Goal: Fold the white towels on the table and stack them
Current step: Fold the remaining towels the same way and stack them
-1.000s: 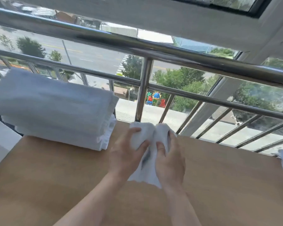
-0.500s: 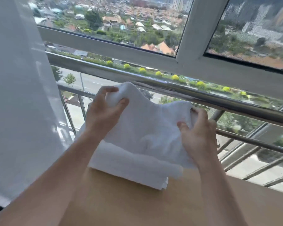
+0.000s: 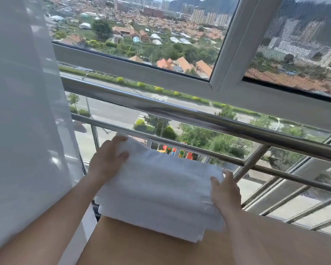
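Observation:
A stack of folded white towels (image 3: 157,213) rests on the far left corner of the wooden table (image 3: 161,249). A small folded white towel (image 3: 161,173) lies flat on top of the stack. My left hand (image 3: 107,159) grips its far left corner, thumb on top and fingers curled over the edge. My right hand (image 3: 225,192) holds its near right edge, thumb resting on the cloth. Both forearms reach in from the bottom of the view.
A steel railing (image 3: 199,117) runs right behind the stack, with a window frame (image 3: 225,46) above it. A sheer white curtain (image 3: 23,111) hangs at the left beside the table's edge. Bare wood lies in front and to the right of the stack.
The small towel was gripped in both hands over the table's middle, then lifted left above the stack. Now it lies flat on the stack with both hands at its ends.

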A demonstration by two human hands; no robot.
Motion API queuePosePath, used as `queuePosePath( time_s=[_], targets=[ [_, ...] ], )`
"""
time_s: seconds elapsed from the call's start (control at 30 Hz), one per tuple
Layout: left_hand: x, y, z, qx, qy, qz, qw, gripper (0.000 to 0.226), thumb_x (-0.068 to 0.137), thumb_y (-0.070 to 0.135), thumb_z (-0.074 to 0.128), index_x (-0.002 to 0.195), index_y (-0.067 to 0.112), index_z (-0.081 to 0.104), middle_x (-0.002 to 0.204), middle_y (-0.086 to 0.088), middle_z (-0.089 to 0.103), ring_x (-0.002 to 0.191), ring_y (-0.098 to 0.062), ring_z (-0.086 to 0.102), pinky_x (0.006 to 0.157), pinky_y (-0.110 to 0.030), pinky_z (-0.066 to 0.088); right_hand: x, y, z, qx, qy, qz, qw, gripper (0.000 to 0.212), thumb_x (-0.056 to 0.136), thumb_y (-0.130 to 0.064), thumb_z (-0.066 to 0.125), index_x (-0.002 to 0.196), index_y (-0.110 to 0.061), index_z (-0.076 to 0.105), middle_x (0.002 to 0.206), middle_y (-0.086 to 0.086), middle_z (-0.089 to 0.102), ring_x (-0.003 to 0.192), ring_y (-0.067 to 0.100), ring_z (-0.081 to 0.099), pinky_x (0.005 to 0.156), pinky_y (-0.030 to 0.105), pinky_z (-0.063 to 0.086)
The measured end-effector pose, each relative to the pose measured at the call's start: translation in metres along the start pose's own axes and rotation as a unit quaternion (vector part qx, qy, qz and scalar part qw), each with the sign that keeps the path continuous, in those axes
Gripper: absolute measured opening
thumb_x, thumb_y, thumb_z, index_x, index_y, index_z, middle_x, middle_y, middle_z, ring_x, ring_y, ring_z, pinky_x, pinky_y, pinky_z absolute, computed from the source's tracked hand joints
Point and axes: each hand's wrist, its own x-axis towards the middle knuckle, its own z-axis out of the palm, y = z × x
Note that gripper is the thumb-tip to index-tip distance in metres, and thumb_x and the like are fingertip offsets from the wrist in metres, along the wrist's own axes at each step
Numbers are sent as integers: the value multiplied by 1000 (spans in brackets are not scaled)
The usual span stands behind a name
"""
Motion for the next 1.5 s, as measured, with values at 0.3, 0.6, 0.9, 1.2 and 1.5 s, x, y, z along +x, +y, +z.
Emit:
queuePosePath(
  time_s=[0.3,0.6,0.9,1.2,1.5],
  targets=[
    [8,-7,3,23,37,8,999,45,89,36,67,129,46,50,119,-3,50,103,-33,60,86,-41,46,-8,5,2,-15,8,-44,999,43,101,-15,41,141,-30,40,135,18,44,96,33,55,80,36,37],
    [-11,36,31,154,43,203,966,52,91,41,68,140,28,55,156,-8,40,144,-31,35,112,-47,25,-23,-47,28,-173,61,-235,955,47,98,-20,44,146,-21,39,153,6,35,139,28,35,109,45,25],
    [-2,2,56,295,-143,165,930,62,98,61,9,157,43,1,168,11,-6,154,-12,-9,123,-37,-8,-17,-35,64,-239,-122,-211,940,65,97,-66,7,157,-43,4,168,-7,-4,153,15,-10,123,41,-10],
    [3,-9,42,291,-129,151,936,70,93,70,7,157,44,2,167,9,-8,153,-12,-13,122,-35,-13,-1,18,33,-152,-100,-123,976,63,101,-59,17,159,-38,4,167,-7,-10,153,17,-12,125,43,0],
    [-30,29,65,282,-142,121,941,70,96,68,13,158,36,13,169,2,4,155,-22,-3,123,-47,-1,-16,47,10,-40,-99,-130,986,60,104,-49,33,158,-25,22,168,-3,6,153,14,9,123,32,11]
  ],
)
